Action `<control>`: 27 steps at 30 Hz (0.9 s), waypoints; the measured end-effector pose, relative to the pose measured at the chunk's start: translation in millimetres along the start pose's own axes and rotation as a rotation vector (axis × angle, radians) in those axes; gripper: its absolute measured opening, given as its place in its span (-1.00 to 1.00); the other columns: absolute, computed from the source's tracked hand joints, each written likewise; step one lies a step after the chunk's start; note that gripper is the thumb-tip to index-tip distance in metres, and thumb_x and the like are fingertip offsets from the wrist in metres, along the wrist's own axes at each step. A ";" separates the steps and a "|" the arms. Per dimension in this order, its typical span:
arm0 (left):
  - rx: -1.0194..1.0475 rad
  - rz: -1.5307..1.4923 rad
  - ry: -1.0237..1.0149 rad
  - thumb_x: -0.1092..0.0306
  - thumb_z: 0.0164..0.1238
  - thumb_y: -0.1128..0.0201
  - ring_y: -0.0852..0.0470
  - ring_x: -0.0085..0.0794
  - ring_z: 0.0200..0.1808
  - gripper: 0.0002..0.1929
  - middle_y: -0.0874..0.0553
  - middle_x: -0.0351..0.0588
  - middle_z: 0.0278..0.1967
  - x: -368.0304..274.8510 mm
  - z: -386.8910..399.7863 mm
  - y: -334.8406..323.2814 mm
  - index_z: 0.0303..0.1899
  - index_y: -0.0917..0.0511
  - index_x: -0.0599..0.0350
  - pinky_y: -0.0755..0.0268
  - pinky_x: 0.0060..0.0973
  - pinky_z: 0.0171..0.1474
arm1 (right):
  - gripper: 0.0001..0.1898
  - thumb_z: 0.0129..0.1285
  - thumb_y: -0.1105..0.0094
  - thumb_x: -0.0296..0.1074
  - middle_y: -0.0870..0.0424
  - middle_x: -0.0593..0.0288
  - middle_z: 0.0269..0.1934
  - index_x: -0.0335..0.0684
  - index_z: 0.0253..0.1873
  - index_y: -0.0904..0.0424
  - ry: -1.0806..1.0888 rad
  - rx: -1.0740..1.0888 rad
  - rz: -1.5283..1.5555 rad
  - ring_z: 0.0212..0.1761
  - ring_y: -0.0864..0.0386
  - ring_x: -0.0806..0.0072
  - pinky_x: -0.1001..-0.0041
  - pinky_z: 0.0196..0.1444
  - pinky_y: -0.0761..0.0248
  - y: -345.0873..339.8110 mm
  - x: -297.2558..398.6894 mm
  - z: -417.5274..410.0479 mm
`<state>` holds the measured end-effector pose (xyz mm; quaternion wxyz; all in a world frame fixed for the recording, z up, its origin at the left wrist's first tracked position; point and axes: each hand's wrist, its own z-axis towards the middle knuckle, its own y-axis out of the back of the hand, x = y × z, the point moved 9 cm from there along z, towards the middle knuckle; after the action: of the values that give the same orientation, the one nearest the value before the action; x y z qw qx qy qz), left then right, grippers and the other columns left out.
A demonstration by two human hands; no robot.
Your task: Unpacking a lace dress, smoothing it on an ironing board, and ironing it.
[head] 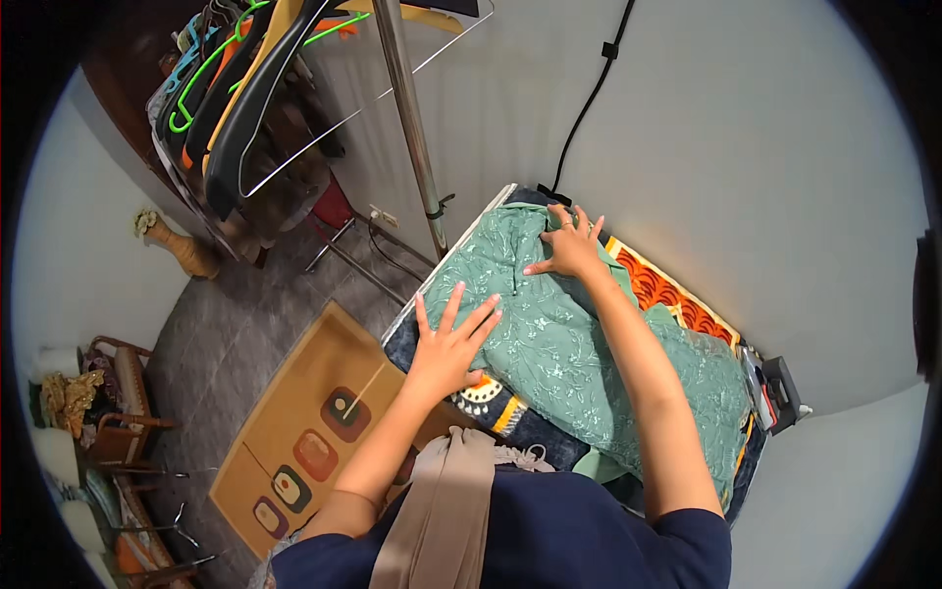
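Observation:
A green embroidered garment (544, 346) is spread over a patterned cloth (666, 287) that covers a table or board. My left hand (449, 350) lies with fingers spread on the garment's left edge. Near the garment's upper end, my right hand (570, 243) rests on the fabric, its fingers apart and slightly bent. A dark slit or seam opening shows in the garment between the two hands. At the far right end of the board stands a clothes iron (773, 394), apart from both hands. Part of the garment is hidden under my right forearm.
A metal pole (412, 118) rises past the board's far left corner, with several clothes hangers (243, 110) beside it. A black cable (589, 103) runs down the wall. A patterned rug (316, 434) lies on the floor. Chairs (125, 412) holding fabric stand at the left.

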<state>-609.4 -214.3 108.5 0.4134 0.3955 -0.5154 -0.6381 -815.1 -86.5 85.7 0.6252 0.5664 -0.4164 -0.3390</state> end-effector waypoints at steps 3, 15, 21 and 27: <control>-0.042 0.031 -0.012 0.05 -0.34 -0.54 0.09 -0.10 0.52 -0.05 -0.15 -0.45 0.46 -4.1 -2.6 -4.7 0.32 -0.36 -0.30 0.38 0.48 0.33 | -0.13 -0.50 -0.45 0.42 -0.08 0.26 0.49 -0.02 0.00 -0.72 0.015 -0.061 0.004 0.52 0.22 -0.14 -0.43 0.34 0.52 -2.3 -2.1 -1.3; -0.344 0.183 0.005 0.14 -0.12 -0.46 -0.06 -0.18 0.46 -0.50 -0.33 -0.47 0.36 -6.2 -8.6 -18.0 0.01 -0.65 -0.30 0.36 0.44 0.34 | -0.57 -0.28 -0.56 0.09 -0.20 0.34 0.42 -0.10 -0.34 -0.77 0.101 -0.172 0.261 0.51 0.18 -0.14 -0.36 0.39 0.53 -0.9 -12.9 -12.2; -0.555 0.265 -0.035 0.25 0.04 -0.30 -0.18 -0.21 0.36 -0.74 -0.54 -0.46 0.13 -10.2 -14.8 -9.3 -0.17 -0.70 -0.30 0.29 0.38 0.34 | -0.60 -0.19 -0.54 0.04 -0.19 0.37 0.42 -0.16 -0.36 -0.76 0.167 -0.217 0.268 0.51 0.19 -0.15 -0.38 0.37 0.53 37.9 -9.6 -24.5; -0.726 0.288 -0.079 0.18 0.10 -0.28 -0.15 -0.21 0.33 -0.73 -0.51 -0.47 0.04 -21.7 -12.6 38.3 -0.13 -0.68 -0.47 0.33 0.27 0.39 | -0.60 -0.18 -0.56 0.01 -0.20 0.40 0.42 -0.21 -0.41 -0.70 0.114 -0.273 0.392 0.52 0.23 -0.16 -0.38 0.37 0.58 76.0 -42.4 -46.7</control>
<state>-585.6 -203.0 146.0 0.5914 0.1223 -0.3220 -0.7291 -794.5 -18.9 154.7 0.7723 0.4032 -0.4326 -0.2321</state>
